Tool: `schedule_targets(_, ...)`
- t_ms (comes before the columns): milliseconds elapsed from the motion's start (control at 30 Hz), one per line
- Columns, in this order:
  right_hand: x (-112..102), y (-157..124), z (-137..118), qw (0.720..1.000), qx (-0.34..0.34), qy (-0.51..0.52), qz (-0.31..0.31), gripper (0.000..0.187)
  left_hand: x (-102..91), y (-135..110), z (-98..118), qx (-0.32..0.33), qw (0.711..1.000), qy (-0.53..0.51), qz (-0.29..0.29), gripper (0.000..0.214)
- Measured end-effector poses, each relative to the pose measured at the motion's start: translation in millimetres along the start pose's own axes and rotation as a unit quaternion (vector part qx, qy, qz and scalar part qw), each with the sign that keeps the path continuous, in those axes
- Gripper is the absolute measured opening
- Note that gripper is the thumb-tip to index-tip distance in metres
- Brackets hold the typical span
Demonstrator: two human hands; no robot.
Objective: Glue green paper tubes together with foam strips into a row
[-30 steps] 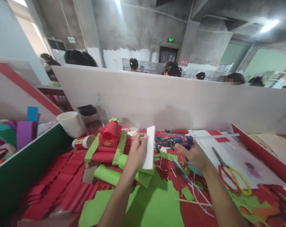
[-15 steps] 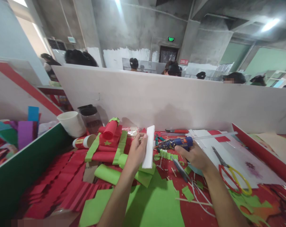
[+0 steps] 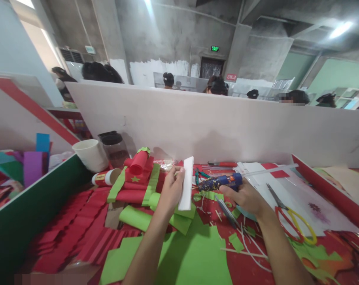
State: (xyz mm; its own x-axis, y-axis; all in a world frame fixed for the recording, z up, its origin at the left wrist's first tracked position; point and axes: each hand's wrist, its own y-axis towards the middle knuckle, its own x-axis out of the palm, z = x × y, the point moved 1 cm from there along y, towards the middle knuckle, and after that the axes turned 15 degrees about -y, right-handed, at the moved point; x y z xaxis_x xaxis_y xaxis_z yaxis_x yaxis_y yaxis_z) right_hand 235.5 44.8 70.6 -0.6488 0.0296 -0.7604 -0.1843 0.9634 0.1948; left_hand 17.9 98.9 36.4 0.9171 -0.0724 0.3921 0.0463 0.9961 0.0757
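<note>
My left hand (image 3: 174,187) grips a narrow white strip (image 3: 186,186), perhaps foam board, held upright on its long axis above the worktop. In my right hand (image 3: 247,194) is a dark blue glue gun (image 3: 218,182), its nozzle pointing left, close to the strip's right edge; whether they touch I cannot tell. A clear glue stick (image 3: 271,169) sticks out of the gun's back end. Left of my left hand stands a red paper model (image 3: 135,180) with green bands and a gold star. Green paper rolls (image 3: 135,218) lie below it, partly behind my forearm.
Red-and-yellow scissors (image 3: 295,221) lie at the right on white sheets. Folded red paper strips (image 3: 69,225) fill the left side, beside a green box wall (image 3: 43,198). A white cup (image 3: 90,155) and a lidded jar (image 3: 113,148) stand before the white partition (image 3: 227,122). People sit beyond it.
The glue gun's nozzle has shifted very slightly down along the strip's edge. Both hands keep their holds and otherwise stay nearly still.
</note>
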Motion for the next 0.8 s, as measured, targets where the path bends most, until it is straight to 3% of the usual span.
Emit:
schedule_targets(233, 1.7, -4.3, 5.0, 0.999, 0.010, 0.004, -0.042, 0.022, -1.9, 1.1, 0.0, 0.009, 1.000, 0.007, 0.018, 0.028)
schedule_targets(800, 1.7, -3.0, 0.2, 0.999, -0.006, -0.002, -0.045, 0.022, -2.5, 1.3, 0.5, 0.014, 0.999, 0.014, 0.030, 0.022)
